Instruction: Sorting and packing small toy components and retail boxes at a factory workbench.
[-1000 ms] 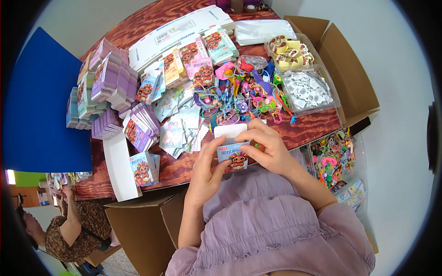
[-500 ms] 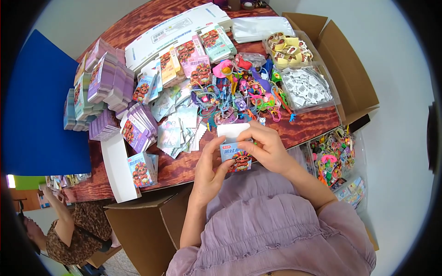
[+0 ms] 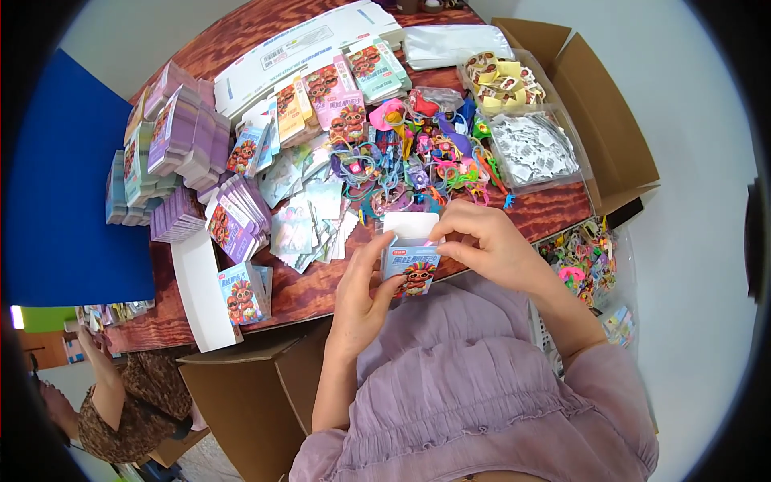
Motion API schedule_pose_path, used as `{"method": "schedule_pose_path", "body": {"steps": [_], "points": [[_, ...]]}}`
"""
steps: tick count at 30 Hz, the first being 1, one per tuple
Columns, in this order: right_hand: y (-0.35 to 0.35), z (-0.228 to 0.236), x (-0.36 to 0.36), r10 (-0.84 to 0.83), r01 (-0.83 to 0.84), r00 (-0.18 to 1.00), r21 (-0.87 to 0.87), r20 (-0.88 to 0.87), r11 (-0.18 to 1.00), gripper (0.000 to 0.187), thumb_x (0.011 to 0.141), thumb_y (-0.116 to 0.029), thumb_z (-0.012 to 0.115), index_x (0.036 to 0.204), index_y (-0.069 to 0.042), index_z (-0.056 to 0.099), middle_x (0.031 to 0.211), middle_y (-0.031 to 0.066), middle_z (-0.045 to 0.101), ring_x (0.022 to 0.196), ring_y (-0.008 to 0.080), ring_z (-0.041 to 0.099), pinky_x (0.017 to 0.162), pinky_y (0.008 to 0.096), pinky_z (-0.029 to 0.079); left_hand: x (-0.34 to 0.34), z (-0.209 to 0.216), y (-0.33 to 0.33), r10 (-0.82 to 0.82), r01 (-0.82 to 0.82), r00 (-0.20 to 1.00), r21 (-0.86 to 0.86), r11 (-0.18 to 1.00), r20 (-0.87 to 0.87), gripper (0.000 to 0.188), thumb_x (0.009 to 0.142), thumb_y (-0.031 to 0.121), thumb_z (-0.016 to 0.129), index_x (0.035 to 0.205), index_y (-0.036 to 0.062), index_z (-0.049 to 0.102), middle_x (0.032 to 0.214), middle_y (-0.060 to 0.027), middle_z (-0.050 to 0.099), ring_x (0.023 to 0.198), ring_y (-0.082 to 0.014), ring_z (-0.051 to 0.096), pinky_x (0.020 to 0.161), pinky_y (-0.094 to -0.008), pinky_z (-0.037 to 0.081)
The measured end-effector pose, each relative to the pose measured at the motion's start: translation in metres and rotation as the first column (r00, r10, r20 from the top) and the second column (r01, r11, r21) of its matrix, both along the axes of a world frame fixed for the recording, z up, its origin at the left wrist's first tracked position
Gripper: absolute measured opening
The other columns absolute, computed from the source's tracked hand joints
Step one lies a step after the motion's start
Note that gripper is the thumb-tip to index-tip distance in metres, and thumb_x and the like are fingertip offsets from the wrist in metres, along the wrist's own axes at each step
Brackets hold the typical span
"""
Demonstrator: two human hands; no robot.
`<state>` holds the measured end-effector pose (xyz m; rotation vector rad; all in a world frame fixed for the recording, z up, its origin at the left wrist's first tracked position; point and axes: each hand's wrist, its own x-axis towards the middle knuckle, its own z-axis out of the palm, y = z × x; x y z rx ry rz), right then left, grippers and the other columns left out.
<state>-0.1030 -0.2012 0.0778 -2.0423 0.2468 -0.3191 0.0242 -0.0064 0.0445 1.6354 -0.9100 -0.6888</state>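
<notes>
My left hand [image 3: 358, 296] grips a small light-blue cardboard box [image 3: 411, 273] printed with a cartoon figure, thumb across its front and fingers behind its left side. The box's white top flap [image 3: 411, 224] stands up, so its mouth is open toward me. At the upper right corner of that mouth, my right hand [image 3: 491, 245] has its fingers pinched together. A sliver of something pinkish shows by those fingertips, too small to name. Just beyond the box lies a heap of small colourful toys and cords [image 3: 426, 157].
Shiny square packets [image 3: 301, 225] and purple boxes [image 3: 241, 217] lie left of the toys, beside taller box stacks [image 3: 189, 132]. Trays of yellow pieces [image 3: 502, 84] and white packets [image 3: 534, 149] stand right, near an open carton [image 3: 606, 120]. Another person [image 3: 120, 394] sits at lower left.
My right hand has shifted from the box's front to its upper right opening, its fingers drawn together. The left hand still holds the box, and more of the box's front shows.
</notes>
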Motion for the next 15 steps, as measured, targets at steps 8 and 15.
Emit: {"method": "schedule_pose_path", "body": {"steps": [8,15], "points": [[0.005,-0.017,-0.001,-0.022,0.023,0.998,-0.002,0.062,1.000,0.013,0.087,-0.004,0.067,0.099,0.001,0.066,0.086,0.0077,0.060,0.081,0.0207,0.061,0.073,0.0318,0.048,-0.003,-0.005,-0.001,-0.015,0.015,1.000,0.012,1.000,-0.023,0.056,0.087,-0.008,0.066,0.139,0.0052,0.048,0.125,-0.0133,0.057,0.106,-0.0218,0.062,0.083,-0.0318,0.055],[0.036,-0.038,0.006,-0.378,0.228,0.909,0.547,0.178,0.805,0.011,0.092,0.001,0.063,0.103,0.003,0.063,0.101,0.0060,0.057,0.090,0.0113,0.057,0.079,0.0246,0.047,-0.001,-0.008,-0.006,-0.012,-0.016,0.963,-0.103,0.995,-0.269,0.058,0.089,-0.010,0.063,0.141,0.0047,0.043,0.124,-0.0108,0.058,0.109,-0.0172,0.061,0.088,-0.0313,0.054]]}}
